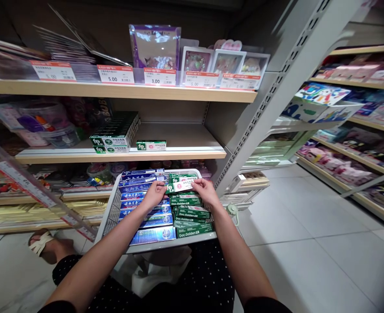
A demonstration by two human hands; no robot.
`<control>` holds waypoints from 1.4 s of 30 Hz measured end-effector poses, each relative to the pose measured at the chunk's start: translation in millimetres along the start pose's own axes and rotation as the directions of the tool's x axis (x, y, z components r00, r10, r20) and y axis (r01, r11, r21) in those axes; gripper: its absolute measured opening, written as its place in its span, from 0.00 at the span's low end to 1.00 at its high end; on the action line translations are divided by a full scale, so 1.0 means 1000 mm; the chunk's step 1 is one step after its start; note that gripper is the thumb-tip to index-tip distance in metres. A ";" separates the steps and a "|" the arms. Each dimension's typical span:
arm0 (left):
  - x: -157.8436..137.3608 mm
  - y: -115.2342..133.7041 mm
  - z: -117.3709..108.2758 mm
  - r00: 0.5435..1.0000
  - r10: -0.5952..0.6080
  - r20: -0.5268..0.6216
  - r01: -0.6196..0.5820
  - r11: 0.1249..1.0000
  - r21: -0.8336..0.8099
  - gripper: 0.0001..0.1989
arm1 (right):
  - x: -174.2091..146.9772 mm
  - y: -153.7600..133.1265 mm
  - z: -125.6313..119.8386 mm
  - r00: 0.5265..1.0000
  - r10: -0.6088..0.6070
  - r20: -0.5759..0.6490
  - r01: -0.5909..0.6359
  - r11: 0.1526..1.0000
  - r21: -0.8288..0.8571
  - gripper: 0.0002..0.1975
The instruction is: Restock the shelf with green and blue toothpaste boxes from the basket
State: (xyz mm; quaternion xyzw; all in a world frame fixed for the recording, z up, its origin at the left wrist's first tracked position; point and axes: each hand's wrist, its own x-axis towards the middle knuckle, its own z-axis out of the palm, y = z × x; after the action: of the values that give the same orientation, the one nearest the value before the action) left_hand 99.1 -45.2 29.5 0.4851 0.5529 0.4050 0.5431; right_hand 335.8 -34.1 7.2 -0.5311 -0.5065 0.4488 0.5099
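Note:
Between my two hands is a green-and-white toothpaste box (180,186), held level above a grey basket (108,217). The fingers of my left hand (155,194) pinch its left end, and my right hand (206,191) grips its right end. Below it in the basket, green Doc.Golden toothpaste boxes (194,230) lie stacked on the right side. Blue toothpaste boxes (154,235) fill the left side in a row. The basket rests near my lap, in front of the shelf.
On the middle shelf (192,155) stand stacked green-and-white boxes (115,132) and one single box (151,145) to their right. Above, a shelf holds price tags (115,74) and packaged goods. A slanted shelf post (260,100) rises at right, beside tiled floor (286,226).

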 end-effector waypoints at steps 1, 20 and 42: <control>-0.001 0.001 -0.001 1.000 0.008 -0.004 -0.008 1.000 -0.025 0.08 | -0.001 -0.002 0.000 1.000 0.014 0.002 -0.014 1.000 0.018 0.21; 0.005 0.007 -0.006 0.991 0.127 -0.047 -0.131 0.988 -0.082 0.13 | -0.002 -0.012 0.009 0.998 0.042 -0.045 -0.035 0.988 0.147 0.23; 0.052 0.077 -0.098 0.595 0.761 -0.260 -0.483 0.596 0.641 0.13 | 0.082 -0.090 0.134 0.886 -0.451 -0.103 0.433 0.887 -0.163 0.15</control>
State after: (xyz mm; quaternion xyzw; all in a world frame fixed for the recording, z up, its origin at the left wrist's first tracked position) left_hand 12.7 28.6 101.4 0.6511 0.5451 0.5264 0.0421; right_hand 202.7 55.9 90.2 -0.4647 -0.6070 0.2473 0.5954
